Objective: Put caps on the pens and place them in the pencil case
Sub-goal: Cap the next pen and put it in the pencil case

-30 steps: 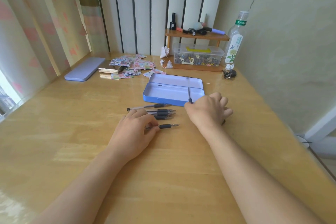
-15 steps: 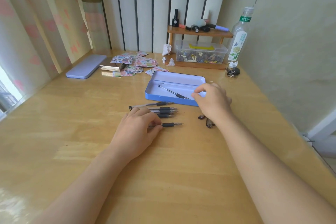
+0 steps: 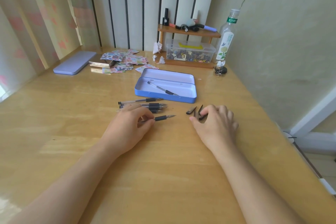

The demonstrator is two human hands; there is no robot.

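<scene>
The open blue pencil case [image 3: 164, 99] sits mid-table with one pen [image 3: 162, 89] lying slanted inside it. Several uncapped black-grip pens [image 3: 145, 105] lie side by side in front of the case. My left hand [image 3: 127, 131] pinches the barrel of another uncapped pen [image 3: 165, 117], tip pointing right, low over the table. A few black pen caps [image 3: 191, 110] lie right of the pens. My right hand [image 3: 215, 126] rests over them, and one cap [image 3: 200, 111] lies between its thumb and curled forefinger, which are still apart.
The case's lilac lid [image 3: 74, 65] lies at the far left beside scattered patterned papers [image 3: 123, 60]. At the back stand a wooden shelf [image 3: 189, 32], a clear box of small items [image 3: 190, 53] and a plastic bottle [image 3: 226, 38]. A wall borders the table's right side.
My right hand dropped a pen into the case, then drew back toward me to the caps. My left hand stayed on its pen.
</scene>
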